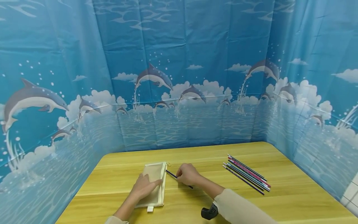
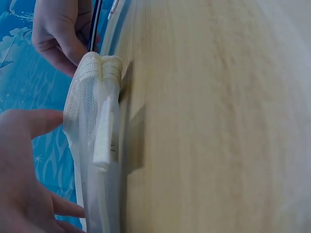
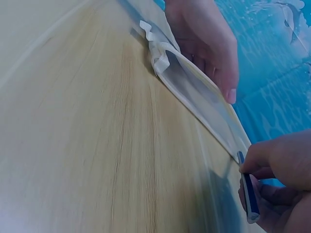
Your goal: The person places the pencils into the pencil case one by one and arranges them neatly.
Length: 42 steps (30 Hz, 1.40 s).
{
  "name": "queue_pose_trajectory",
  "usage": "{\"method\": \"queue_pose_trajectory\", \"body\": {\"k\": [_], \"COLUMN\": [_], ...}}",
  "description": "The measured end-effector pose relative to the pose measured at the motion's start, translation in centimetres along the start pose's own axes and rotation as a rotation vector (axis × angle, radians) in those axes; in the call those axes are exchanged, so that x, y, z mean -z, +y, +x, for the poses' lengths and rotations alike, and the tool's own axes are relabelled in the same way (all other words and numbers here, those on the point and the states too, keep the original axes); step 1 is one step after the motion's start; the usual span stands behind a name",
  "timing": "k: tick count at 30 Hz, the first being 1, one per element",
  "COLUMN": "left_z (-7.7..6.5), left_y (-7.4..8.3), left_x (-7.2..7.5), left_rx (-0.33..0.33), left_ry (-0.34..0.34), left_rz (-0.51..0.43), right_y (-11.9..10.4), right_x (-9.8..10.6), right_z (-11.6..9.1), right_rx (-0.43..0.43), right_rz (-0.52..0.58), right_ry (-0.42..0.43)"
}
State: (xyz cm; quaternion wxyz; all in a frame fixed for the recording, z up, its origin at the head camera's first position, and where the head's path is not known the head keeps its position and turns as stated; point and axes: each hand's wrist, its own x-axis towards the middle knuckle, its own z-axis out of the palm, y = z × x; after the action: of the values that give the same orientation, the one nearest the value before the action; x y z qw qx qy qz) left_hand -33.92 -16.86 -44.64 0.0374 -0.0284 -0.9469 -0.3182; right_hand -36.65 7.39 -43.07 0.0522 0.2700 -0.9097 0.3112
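Note:
A cream zip pouch (image 1: 152,169) with see-through mesh lies flat on the table, its long open side facing right. My left hand (image 1: 144,187) rests on top of it, fingers spread and thumb near the opening. In the right wrist view, the mouth of the pouch (image 3: 194,97) gapes apart. My right hand (image 1: 188,175) pinches a dark blue pencil (image 1: 171,174) between thumb and fingers. One end of this pencil (image 3: 250,196) points at the far part of the opening; whether it is inside is unclear.
Several loose pencils (image 1: 246,174), dark, pink and silvery, lie in a slanted bunch on the right of the wooden table (image 1: 117,174). A black curved device (image 1: 209,212) sits by the right sleeve. A dolphin-print curtain (image 1: 173,124) surrounds the table's back and sides.

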Motion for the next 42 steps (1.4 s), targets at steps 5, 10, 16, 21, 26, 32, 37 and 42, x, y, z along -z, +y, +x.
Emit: {"method": "queue_pose_trajectory", "body": {"k": [5, 10, 16, 21, 26, 32, 37, 42], "left_z": [0.1, 0.0, 0.0, 0.0, 0.0, 0.1, 0.1, 0.2], "left_y": [0.0, 0.0, 0.0, 0.0, 0.0, 0.0, 0.1, 0.1], "left_x": [-0.1, 0.0, 0.1, 0.1, 0.1, 0.0, 0.0, 0.0], "left_rx": [0.005, -0.005, -0.001, -0.002, -0.020, -0.046, -0.046, -0.045], "left_ry": [-0.016, -0.015, -0.024, -0.028, -0.022, 0.002, -0.001, -0.002], "left_rz": [0.006, 0.016, 0.007, 0.017, 0.012, 0.017, 0.014, 0.012], "right_y": [-0.7, -1.8, -2.8, -3.3, -3.8, -4.4, -4.5, -4.7], "right_x": [-0.9, -1.6, -2.3, -3.2, -4.1, -4.6, -4.8, -4.9], "right_z": [0.7, 1.2, 1.6, 2.1, 2.5, 2.8, 3.1, 3.3], "right_rx": [-0.033, -0.071, -0.159, -0.254, -0.335, -0.427, -0.476, -0.501], "right_rz": [0.024, 0.049, 0.092, 0.196, 0.328, 0.480, 0.539, 0.586], "right_ry": [0.016, 0.043, 0.063, 0.066, 0.064, 0.072, 0.077, 0.070]}}
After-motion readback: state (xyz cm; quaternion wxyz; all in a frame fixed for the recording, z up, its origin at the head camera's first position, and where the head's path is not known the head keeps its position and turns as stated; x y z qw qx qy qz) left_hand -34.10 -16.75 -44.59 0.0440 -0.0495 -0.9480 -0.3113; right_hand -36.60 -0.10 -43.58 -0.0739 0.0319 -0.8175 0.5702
